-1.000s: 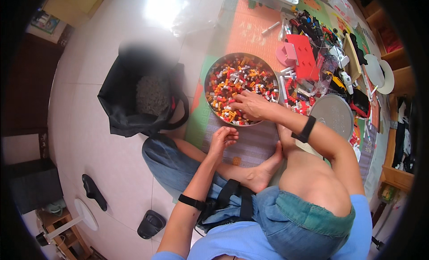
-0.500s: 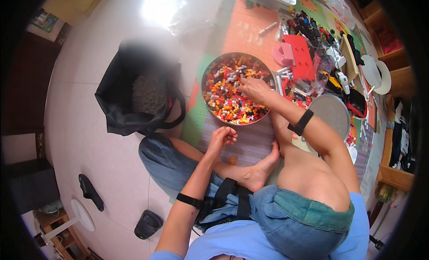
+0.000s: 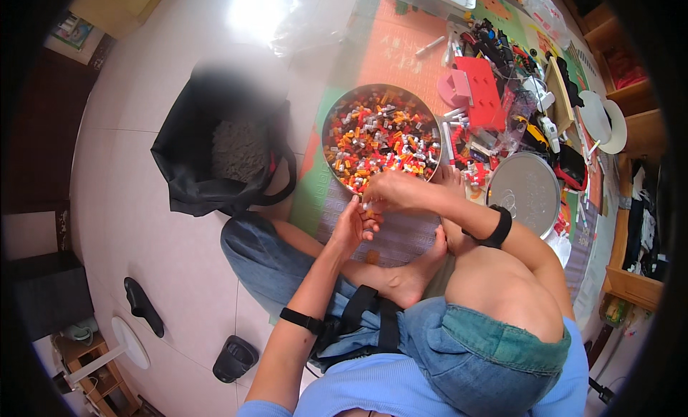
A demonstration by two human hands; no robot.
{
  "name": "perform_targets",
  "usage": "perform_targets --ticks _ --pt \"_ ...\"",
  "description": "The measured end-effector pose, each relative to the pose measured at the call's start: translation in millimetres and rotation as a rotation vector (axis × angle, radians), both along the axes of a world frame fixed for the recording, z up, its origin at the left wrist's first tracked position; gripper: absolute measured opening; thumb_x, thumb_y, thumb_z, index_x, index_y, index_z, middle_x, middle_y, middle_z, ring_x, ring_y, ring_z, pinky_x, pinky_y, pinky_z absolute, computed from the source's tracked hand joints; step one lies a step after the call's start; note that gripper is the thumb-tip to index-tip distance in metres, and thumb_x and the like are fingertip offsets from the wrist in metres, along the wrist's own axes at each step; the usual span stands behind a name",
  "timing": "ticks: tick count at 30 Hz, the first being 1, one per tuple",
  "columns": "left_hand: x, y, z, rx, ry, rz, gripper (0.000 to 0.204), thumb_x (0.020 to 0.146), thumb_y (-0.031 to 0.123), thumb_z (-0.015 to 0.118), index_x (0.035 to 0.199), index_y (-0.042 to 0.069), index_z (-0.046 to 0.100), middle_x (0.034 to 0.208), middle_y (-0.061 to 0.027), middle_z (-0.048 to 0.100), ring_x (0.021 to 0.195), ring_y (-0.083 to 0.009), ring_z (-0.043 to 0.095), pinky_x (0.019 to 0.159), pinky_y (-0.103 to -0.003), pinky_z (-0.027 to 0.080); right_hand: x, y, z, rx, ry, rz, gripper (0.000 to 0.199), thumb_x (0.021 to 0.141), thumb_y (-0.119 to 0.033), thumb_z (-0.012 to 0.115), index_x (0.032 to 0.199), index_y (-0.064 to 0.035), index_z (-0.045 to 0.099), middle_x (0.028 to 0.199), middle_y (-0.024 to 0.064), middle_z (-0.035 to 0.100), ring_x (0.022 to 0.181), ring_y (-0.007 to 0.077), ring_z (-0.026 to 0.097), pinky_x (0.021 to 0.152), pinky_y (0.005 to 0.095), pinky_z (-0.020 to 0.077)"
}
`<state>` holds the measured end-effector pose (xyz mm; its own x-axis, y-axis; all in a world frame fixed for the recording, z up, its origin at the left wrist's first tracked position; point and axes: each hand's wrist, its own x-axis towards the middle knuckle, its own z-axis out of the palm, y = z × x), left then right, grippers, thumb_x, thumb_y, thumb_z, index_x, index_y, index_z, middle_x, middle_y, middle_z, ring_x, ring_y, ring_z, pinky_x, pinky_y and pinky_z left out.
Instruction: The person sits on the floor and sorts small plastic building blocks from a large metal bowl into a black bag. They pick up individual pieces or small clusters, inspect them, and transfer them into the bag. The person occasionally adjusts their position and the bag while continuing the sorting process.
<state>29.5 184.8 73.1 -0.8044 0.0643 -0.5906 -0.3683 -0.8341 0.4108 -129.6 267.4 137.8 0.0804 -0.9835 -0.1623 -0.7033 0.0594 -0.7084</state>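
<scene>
A round metal tin point(image 3: 330, 166) full of small plastic building pieces point(image 3: 390, 137), orange, red, white, grey and black, rests on the mat in front of me. Just below its near rim my two hands meet. My left hand point(image 3: 350, 229) is turned palm up, thumb raised and fingers curled in. Over it, my right hand point(image 3: 394, 190) points down with fingertips pinched together at the left thumb and fingers. A tiny pale bit shows between them, too small and covered to name.
A black cloth bag point(image 3: 179, 152) holding something grey stands left of the tin. To the right lie a round grey lid point(image 3: 525, 195), a red studded plate point(image 3: 479, 91), a pink piece point(image 3: 453, 87) and a heap of mixed parts. My bare foot point(image 3: 412, 277) is close below my hands.
My right hand has left the pieces in the tin and come down toward me to my left hand. My left hand has turned slightly and its fingers have loosened a little.
</scene>
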Motion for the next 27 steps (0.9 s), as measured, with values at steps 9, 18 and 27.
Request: perform_targets --ticks 9,18,27 --pt "4.2 1.0 -11.5 -0.026 -0.1 0.136 0.042 0.092 0.038 0.032 0.107 0.002 0.05 0.092 -0.0131 0.059 0.076 -0.0209 0.061 0.062 -0.027 0.053 12.7 -10.7 0.9 -0.061 -0.113 -0.169 0.016 0.073 -0.009 0.06 0.086 -0.0013 0.055 0.073 0.0133 0.061 0.067 0.0285 0.061 0.059 0.0356 0.0473" --pt "2.1 -1.9 4.5 0.029 -0.071 0.129 0.042 0.094 0.034 0.031 0.12 0.003 0.041 0.112 -0.0141 0.053 0.098 -0.0307 0.057 0.079 -0.037 0.052 12.9 -9.2 6.9 0.049 -0.176 -0.087 0.018 0.075 -0.017 0.062 0.088 -0.0054 0.064 0.071 0.0121 0.061 0.065 0.0255 0.061 0.058 0.0335 0.0469" --pt "3.6 0.6 7.4 0.331 0.131 0.18 0.046 0.094 0.04 0.028 0.12 0.005 0.041 0.116 -0.0136 0.051 0.102 -0.0289 0.056 0.084 -0.044 0.049 27.0 0.4 -15.5 -0.151 0.141 0.14 0.021 0.066 -0.012 0.065 0.082 -0.0053 0.052 0.079 0.0094 0.054 0.081 0.0275 0.055 0.063 0.038 0.046"
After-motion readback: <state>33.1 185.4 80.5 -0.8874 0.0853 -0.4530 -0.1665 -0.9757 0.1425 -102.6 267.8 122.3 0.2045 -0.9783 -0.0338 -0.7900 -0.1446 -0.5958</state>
